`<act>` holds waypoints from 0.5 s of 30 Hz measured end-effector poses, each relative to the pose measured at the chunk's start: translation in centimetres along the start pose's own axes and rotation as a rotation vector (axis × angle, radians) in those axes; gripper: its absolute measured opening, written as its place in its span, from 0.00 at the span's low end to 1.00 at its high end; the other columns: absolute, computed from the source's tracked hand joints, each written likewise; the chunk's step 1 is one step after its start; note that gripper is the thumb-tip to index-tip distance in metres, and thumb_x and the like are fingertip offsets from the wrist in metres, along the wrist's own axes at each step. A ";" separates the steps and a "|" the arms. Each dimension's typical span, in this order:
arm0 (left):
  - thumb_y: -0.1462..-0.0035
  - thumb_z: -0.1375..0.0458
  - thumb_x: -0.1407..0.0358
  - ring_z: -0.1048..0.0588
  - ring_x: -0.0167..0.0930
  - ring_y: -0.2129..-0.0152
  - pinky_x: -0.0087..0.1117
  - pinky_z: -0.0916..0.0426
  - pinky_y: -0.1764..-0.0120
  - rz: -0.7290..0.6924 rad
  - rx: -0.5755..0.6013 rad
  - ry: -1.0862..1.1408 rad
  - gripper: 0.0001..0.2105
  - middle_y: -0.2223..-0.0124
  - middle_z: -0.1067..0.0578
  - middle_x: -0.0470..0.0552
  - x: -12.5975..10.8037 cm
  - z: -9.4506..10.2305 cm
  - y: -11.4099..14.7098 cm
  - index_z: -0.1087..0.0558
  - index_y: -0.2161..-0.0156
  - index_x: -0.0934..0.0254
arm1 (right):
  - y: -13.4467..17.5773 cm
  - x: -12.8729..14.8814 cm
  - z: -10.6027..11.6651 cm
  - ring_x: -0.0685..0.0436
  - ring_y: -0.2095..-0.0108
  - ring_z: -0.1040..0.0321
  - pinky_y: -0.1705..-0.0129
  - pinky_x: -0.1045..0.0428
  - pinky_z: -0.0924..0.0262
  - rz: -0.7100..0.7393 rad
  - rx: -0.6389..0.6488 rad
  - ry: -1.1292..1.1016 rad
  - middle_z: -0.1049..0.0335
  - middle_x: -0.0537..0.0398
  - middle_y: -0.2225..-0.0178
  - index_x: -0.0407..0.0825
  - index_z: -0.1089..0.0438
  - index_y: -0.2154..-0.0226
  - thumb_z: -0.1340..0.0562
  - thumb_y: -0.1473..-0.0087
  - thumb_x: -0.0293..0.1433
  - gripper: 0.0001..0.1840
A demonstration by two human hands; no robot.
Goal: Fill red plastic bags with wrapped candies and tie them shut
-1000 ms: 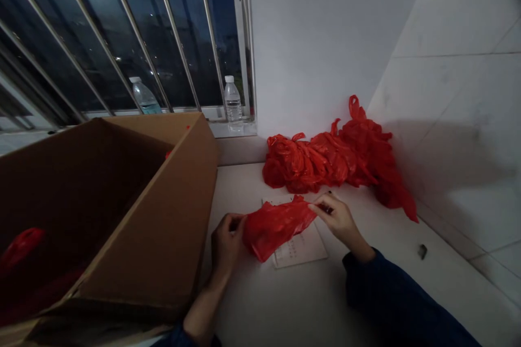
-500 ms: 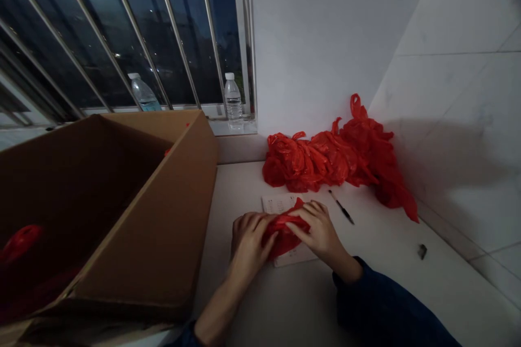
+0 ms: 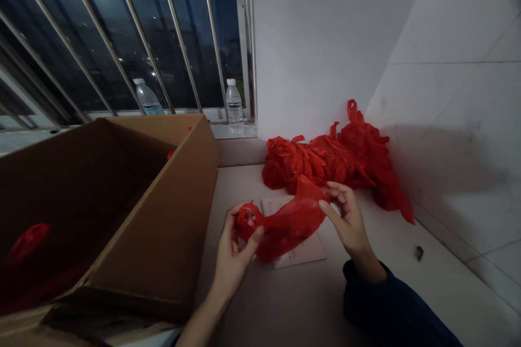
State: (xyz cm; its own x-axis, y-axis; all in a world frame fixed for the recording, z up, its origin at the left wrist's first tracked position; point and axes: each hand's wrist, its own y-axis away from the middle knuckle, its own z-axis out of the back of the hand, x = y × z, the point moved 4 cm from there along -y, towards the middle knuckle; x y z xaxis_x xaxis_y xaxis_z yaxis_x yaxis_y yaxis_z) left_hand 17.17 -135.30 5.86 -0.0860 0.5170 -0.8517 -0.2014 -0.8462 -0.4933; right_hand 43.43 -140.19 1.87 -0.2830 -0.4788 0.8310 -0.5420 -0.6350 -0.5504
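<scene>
Hands share one red plastic bag (image 3: 287, 222), stretched between them above the tabletop (image 3: 309, 303): left hand (image 3: 236, 246) pinches its knotted-looking end, though dim light blurs it, and right hand (image 3: 350, 219) grips the other end over a paper sheet (image 3: 303, 252).

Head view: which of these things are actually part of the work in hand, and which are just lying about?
In hand:
left hand and right hand, both gripping the red bag
pile of red bags
cardboard box

Lying about:
two water bottles
paper sheet
small dark object
</scene>
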 end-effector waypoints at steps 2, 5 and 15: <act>0.43 0.39 0.62 0.28 0.34 0.56 0.34 0.33 0.53 -0.132 0.075 -0.105 0.10 0.56 0.28 0.51 -2.2 0.1 0.4 0.27 0.56 0.59 | 0.6 2.6 0.7 0.40 0.56 0.32 0.47 0.40 0.39 0.159 -0.136 0.111 0.33 0.51 0.59 0.53 0.36 0.49 0.33 0.48 0.36 0.23; 0.38 0.45 0.62 0.29 0.36 0.59 0.36 0.32 0.55 -0.277 0.204 -0.179 0.08 0.62 0.30 0.52 -4.4 0.0 1.2 0.25 0.66 0.59 | 2.3 7.1 0.7 0.38 0.56 0.31 0.50 0.40 0.37 0.459 -0.215 0.206 0.31 0.50 0.59 0.55 0.33 0.53 0.35 0.47 0.29 0.17; 0.34 0.58 0.64 0.30 0.32 0.75 0.32 0.38 0.70 -0.303 0.419 -0.247 0.14 0.75 0.31 0.48 -3.4 -0.2 2.6 0.37 0.72 0.60 | 4.1 -1.3 -4.5 0.37 0.64 0.27 0.66 0.49 0.37 0.122 0.604 0.734 0.25 0.48 0.64 0.52 0.29 0.57 0.33 0.53 0.31 0.17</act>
State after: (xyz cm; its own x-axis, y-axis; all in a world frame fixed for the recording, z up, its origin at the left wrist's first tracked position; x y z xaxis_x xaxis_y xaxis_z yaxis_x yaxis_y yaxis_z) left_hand 17.17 -139.28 7.42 -0.1798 0.7860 -0.5915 -0.6183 -0.5579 -0.5536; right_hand 38.07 -139.46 -1.06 -0.8473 -0.1934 0.4947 -0.0341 -0.9097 -0.4139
